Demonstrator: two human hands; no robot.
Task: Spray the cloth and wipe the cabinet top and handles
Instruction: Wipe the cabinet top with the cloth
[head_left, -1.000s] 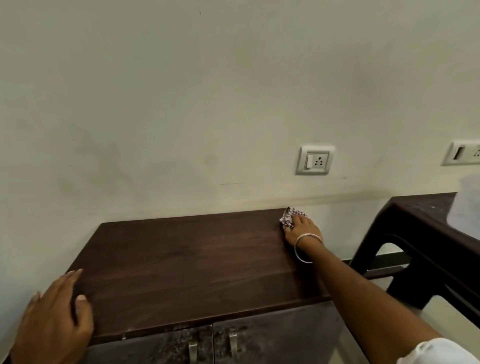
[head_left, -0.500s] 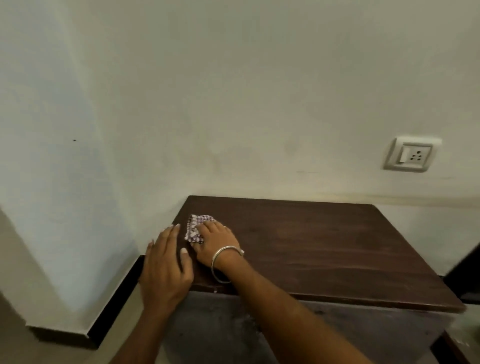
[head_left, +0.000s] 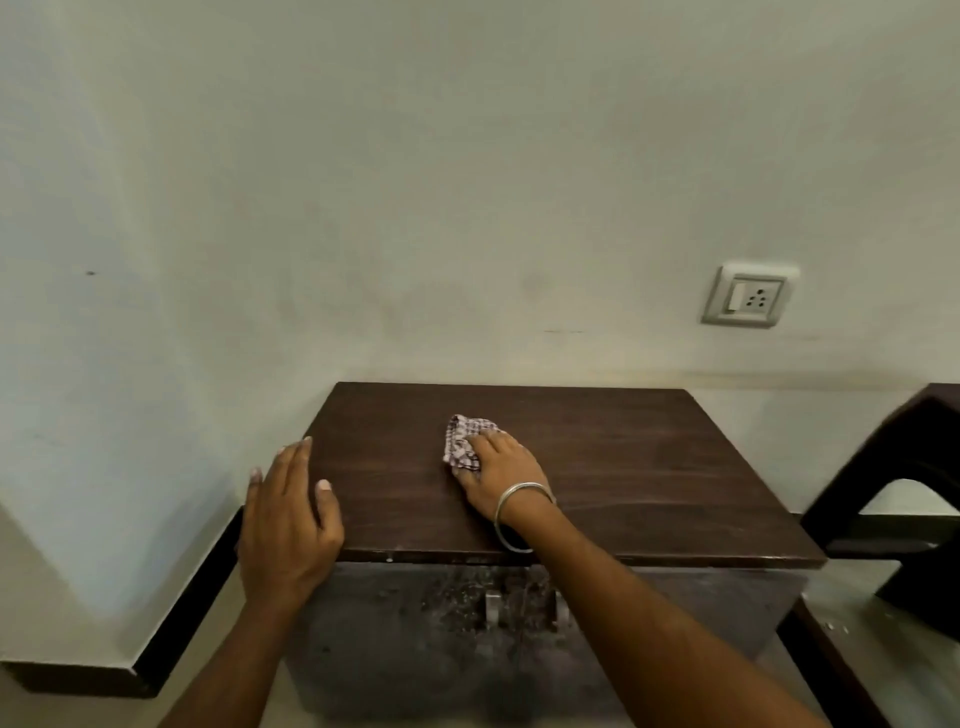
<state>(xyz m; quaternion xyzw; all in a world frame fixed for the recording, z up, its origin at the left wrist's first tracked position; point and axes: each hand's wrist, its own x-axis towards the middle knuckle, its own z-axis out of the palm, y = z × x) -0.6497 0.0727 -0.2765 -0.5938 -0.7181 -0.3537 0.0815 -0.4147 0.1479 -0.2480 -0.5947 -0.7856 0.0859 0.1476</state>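
Checked cloth (head_left: 465, 440) under right hand (head_left: 498, 475); left hand (head_left: 288, 525) flat on cabinet top (head_left: 649, 467).

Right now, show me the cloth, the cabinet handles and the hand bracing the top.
cloth (head_left: 464, 439), head view, on its checked fold ahead of the fingers.
cabinet handles (head_left: 492, 605), head view, on the left handle's metal strip.
left hand (head_left: 288, 525), head view, on its back.

The right hand (head_left: 496, 475) covers much of the crumpled checked cloth (head_left: 464, 441), so only its far edge shows. The right forearm hides part of the two small metal door handles (head_left: 492, 607). The dark brown plastic stool (head_left: 906, 470) runs off the right edge.
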